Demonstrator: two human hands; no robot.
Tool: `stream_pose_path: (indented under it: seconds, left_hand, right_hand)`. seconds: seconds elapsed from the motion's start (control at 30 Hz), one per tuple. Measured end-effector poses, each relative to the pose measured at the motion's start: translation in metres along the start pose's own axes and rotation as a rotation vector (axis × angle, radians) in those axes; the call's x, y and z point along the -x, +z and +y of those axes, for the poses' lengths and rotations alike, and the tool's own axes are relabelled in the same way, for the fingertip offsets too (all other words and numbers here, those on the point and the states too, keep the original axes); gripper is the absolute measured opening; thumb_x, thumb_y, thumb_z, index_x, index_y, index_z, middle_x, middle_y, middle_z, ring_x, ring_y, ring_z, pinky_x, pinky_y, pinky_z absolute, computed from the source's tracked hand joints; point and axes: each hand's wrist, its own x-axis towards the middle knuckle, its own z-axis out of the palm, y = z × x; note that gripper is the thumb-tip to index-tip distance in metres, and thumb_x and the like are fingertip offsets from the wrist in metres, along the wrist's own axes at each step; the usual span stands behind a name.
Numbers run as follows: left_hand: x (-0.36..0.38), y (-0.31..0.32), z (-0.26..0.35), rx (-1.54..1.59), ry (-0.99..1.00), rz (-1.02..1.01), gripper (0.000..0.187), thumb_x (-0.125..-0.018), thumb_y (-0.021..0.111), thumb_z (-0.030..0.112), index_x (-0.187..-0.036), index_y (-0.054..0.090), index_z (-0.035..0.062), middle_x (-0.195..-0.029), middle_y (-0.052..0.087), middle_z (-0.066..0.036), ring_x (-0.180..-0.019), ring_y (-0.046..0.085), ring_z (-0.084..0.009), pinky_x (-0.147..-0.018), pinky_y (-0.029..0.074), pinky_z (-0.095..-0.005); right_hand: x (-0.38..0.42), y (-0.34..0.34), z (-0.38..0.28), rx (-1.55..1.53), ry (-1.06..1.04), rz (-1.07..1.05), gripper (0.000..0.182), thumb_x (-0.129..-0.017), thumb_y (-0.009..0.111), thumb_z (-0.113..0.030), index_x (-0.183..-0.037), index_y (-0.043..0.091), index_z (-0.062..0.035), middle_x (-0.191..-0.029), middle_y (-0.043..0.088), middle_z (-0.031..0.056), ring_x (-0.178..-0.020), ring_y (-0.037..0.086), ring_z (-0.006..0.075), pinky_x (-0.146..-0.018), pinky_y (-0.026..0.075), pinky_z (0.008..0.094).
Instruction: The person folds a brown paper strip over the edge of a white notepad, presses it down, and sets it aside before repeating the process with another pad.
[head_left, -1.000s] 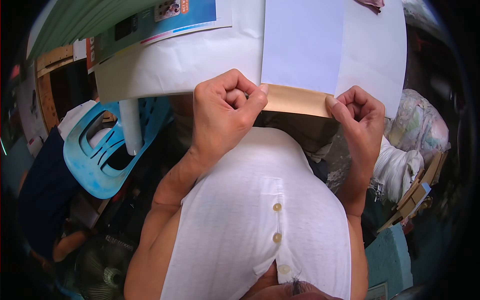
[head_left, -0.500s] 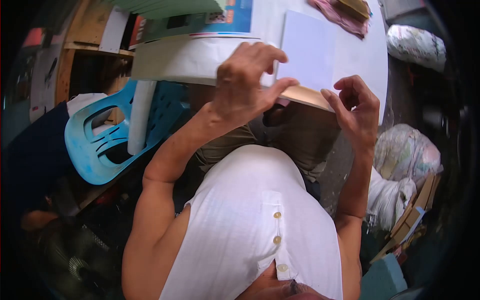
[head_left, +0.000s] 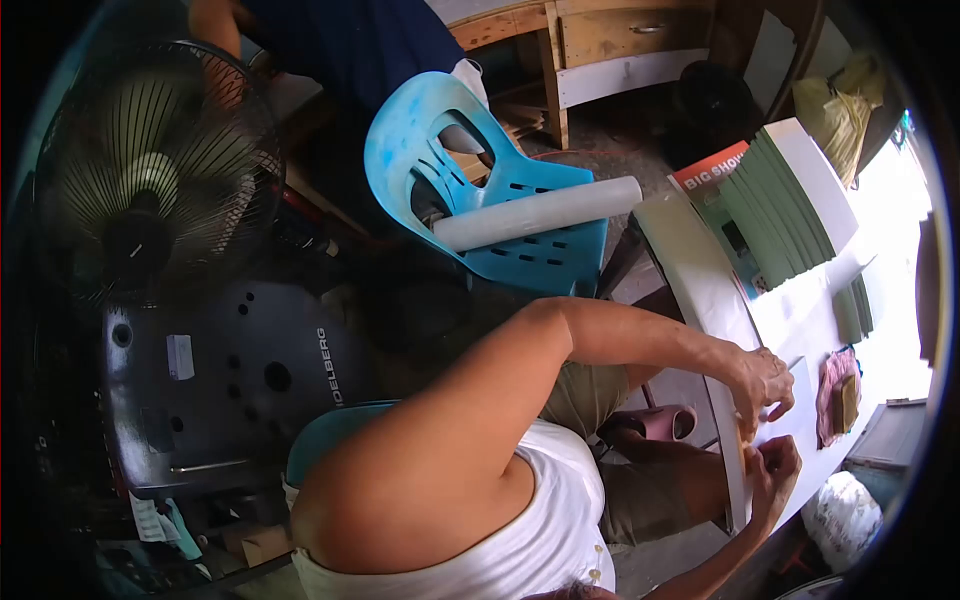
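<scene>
A white table runs along the frame's 3 o'clock edge, seen nearly edge-on, with stacked green sheets at its 1 o'clock end and a pink cloth at about 4 o'clock. Beside it stands a blue chair with a white roll lying across the seat; a fan fills the 10 o'clock corner, a dark machine panel sits at 8 o'clock, and wooden drawers show at 12. The white sheet with its tan strip lies at the table's near edge at 4 o'clock, small and foreshortened. The left hand rests curled on the sheet and the right hand pinches at the strip's edge from below, though how tightly either grasps cannot be told at this size. Since a second ago the view has swung hard leftward: then the hands and sheet filled the top centre, each hand pinching the strip's ends; now they sit small at the right.
</scene>
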Motion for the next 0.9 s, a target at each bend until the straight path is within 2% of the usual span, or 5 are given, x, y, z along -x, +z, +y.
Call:
stream_pose_path:
  seconds: [0.57,0.7,0.73,0.83,0.9]
  left_hand:
    - [-0.018,0.003,-0.010,-0.085,0.023,-0.102,0.056,-0.067,0.090,0.047,-0.117,0.072,0.0280,-0.118,0.061,-0.007,-0.124,0.055,-0.0287,-0.096,0.048,-0.0509]
    - [-0.014,0.010,-0.011,-0.123,0.066,0.034,0.045,-0.071,0.090,0.037,-0.114,0.076,0.0321,-0.104,0.074,0.000,-0.105,0.068,-0.0228,-0.082,0.055,-0.0460]
    - [-0.009,0.005,-0.014,-0.090,0.102,-0.013,0.039,-0.075,0.087,0.036,-0.112,0.077,0.0302,-0.106,0.075,0.000,-0.103,0.069,-0.0236,-0.080,0.055,-0.0436]
    - [-0.016,0.017,-0.035,0.007,0.244,0.036,0.038,-0.077,0.086,0.039,-0.112,0.078,0.0277,-0.108,0.075,-0.001,-0.102,0.070,-0.0230,-0.083,0.055,-0.0416]
    - [-0.013,0.011,-0.036,-0.022,0.314,-0.004,0.040,-0.078,0.084,0.043,-0.114,0.077,0.0263,-0.110,0.075,-0.002,-0.105,0.069,-0.0213,-0.087,0.055,-0.0402]
  right_hand:
    - [0.005,-0.006,0.016,0.064,-0.044,-0.052,0.027,-0.086,0.071,-0.014,-0.083,0.046,-0.0043,-0.073,0.040,0.0006,-0.064,0.035,0.0118,-0.058,0.031,0.0291]
    - [0.015,-0.005,0.013,0.030,0.042,-0.017,0.033,-0.085,0.071,-0.017,-0.084,0.040,-0.0061,-0.074,0.034,0.0011,-0.066,0.031,0.0125,-0.059,0.029,0.0296]
    - [0.015,-0.014,0.024,0.009,0.038,-0.074,0.023,-0.092,0.070,-0.016,-0.087,0.051,-0.0028,-0.078,0.046,0.0020,-0.069,0.041,0.0125,-0.061,0.036,0.0289]
    - [0.024,-0.019,0.017,0.009,0.009,-0.089,0.024,-0.092,0.078,-0.024,-0.096,0.067,-0.0034,-0.082,0.065,0.0062,-0.069,0.057,0.0164,-0.063,0.049,0.0320]
    - [0.025,-0.021,0.017,0.028,0.104,-0.129,0.021,-0.094,0.075,-0.022,-0.099,0.066,-0.0030,-0.085,0.066,0.0057,-0.068,0.058,0.0149,-0.060,0.047,0.0296]
